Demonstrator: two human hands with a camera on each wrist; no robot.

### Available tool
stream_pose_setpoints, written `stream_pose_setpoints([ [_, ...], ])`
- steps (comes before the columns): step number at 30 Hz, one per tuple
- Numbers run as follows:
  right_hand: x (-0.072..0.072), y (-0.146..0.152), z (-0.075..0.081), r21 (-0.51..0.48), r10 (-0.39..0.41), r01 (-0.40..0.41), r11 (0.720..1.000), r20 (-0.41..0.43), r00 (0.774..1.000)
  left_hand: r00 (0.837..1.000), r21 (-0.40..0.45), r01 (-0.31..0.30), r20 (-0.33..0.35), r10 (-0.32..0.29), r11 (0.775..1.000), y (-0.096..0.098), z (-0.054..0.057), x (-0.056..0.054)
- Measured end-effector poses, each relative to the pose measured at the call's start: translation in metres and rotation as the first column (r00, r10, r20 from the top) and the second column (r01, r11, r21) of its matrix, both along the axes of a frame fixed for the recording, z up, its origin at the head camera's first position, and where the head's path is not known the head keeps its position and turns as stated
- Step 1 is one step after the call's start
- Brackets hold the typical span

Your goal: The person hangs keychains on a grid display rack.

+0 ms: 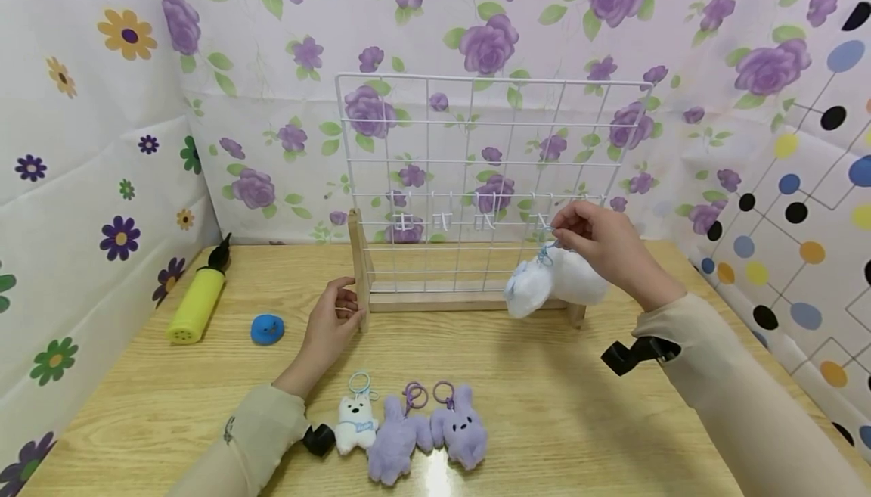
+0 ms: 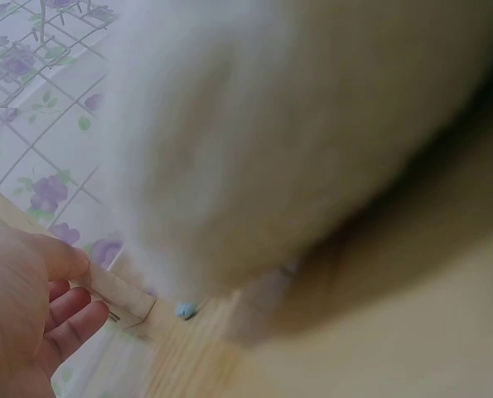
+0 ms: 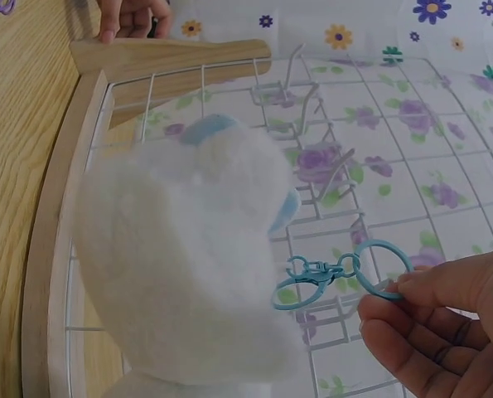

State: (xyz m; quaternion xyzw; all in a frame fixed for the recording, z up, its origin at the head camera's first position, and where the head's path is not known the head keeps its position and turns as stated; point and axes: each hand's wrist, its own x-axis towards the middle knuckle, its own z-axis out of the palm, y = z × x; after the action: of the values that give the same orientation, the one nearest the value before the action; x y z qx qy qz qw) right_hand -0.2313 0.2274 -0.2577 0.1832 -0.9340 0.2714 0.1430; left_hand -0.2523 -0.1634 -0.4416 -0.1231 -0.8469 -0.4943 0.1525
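My right hand (image 1: pixel 592 240) pinches the light-blue ring (image 3: pixel 383 269) of a white plush keychain (image 1: pixel 531 285) between thumb and fingertips. A blue clasp (image 3: pixel 316 272) joins the ring, and the fluffy body hangs before the right part of a white wire grid rack (image 1: pixel 469 160). The held ring is near the rightmost white hook (image 1: pixel 540 219); whether they touch, I cannot tell. My left hand (image 1: pixel 332 312) touches the outer side of the rack's left wooden support (image 1: pixel 361 270) with loosely bent fingers. In the left wrist view a blurred white plush (image 2: pixel 229 157) covers much of the picture.
On the table's front lie a small white plush keychain (image 1: pixel 356 423) and two purple plush keychains, one face-down (image 1: pixel 393 444), one face-up (image 1: pixel 466 433). A small blue toy (image 1: pixel 267 328) and a yellow hand pump (image 1: pixel 197 304) lie at the left. More hooks (image 1: pixel 442 219) hang on the grid.
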Motion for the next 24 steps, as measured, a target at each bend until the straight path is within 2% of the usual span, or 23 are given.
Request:
stream_pose_setpoints([
  [4,-0.003,-0.001,-0.001,0.011,-0.014,0.014,1.0,0.005,1.0,1.0,-0.002,-0.001,-0.002,0.001,1.0,0.0,0.0,0.001],
  [16,-0.01,-0.004,-0.004,0.021,-0.032,0.03,0.999,0.089,0.996,1.0,0.018,0.006,0.006,-0.006,1.0,-0.001,-0.001,0.0],
  [24,-0.014,-0.003,-0.004,0.033,-0.044,0.042,0.999,0.093,0.995,1.0,0.016,0.004,0.002,-0.004,1.0,-0.001,0.0,0.0],
])
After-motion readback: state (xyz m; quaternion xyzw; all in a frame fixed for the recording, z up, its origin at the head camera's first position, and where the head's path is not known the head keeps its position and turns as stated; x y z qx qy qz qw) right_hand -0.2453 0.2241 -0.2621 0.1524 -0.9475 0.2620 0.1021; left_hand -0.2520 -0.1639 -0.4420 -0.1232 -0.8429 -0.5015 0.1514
